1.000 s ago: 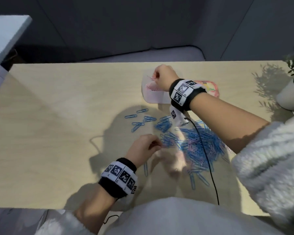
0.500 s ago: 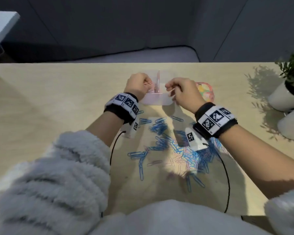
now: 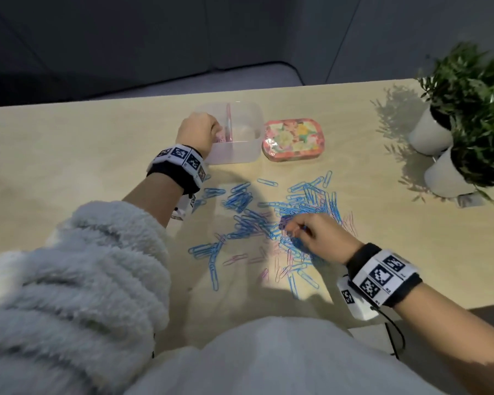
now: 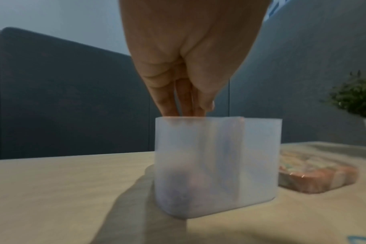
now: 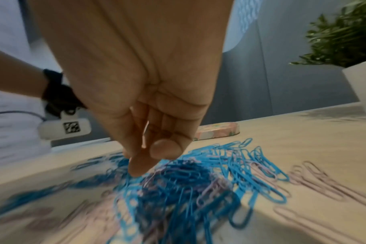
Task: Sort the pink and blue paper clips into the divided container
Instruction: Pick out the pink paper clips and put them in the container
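Note:
A frosted divided container [image 3: 240,153] [image 4: 217,165] stands at the table's far middle, split by a pink divider [image 3: 228,121]. My left hand [image 3: 197,132] [image 4: 190,112] reaches down into its left compartment, where something pink shows. The fingertips are hidden behind the wall. Nearer to me lies a pile of blue paper clips [image 3: 305,206] [image 5: 198,181] with pink paper clips [image 3: 234,259] mixed in. My right hand [image 3: 297,229] [image 5: 148,158] is down on the pile, thumb and forefinger pinched on a thin clip that looks pink.
A floral tin lid [image 3: 293,139] [image 4: 316,175] lies just right of the container. Two white pots [image 3: 429,135] with green plants [image 3: 468,81] stand at the far right edge. The table [image 3: 69,152] is bare wood on the left. A cable hangs from my right wrist.
My right hand has come back from the container to the clip pile. My left hand, which rose from the pile a second ago, stays at the container's left compartment.

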Demonstrator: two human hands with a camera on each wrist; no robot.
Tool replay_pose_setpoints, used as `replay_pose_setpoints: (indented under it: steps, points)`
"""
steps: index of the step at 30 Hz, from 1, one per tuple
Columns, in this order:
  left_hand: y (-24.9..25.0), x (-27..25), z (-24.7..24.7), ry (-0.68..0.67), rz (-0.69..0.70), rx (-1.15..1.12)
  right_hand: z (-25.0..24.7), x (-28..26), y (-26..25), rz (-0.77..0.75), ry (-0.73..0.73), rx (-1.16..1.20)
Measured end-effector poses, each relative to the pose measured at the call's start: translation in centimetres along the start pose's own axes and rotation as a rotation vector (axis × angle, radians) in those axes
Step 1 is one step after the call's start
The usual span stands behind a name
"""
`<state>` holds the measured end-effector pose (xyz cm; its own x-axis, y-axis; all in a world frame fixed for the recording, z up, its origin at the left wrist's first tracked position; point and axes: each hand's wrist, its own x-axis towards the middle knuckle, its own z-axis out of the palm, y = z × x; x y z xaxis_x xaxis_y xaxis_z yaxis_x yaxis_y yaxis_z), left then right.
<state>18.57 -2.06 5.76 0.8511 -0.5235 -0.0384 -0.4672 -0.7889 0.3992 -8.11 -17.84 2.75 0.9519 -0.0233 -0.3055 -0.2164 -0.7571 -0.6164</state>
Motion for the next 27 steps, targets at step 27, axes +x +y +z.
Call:
replay_pose_setpoints:
  steps: [27]
  points:
    - [2.4,-22.7,9.1,-0.279,0.066,0.157,4.5,-5.9,2.1,0.119,-0.053,-0.050]
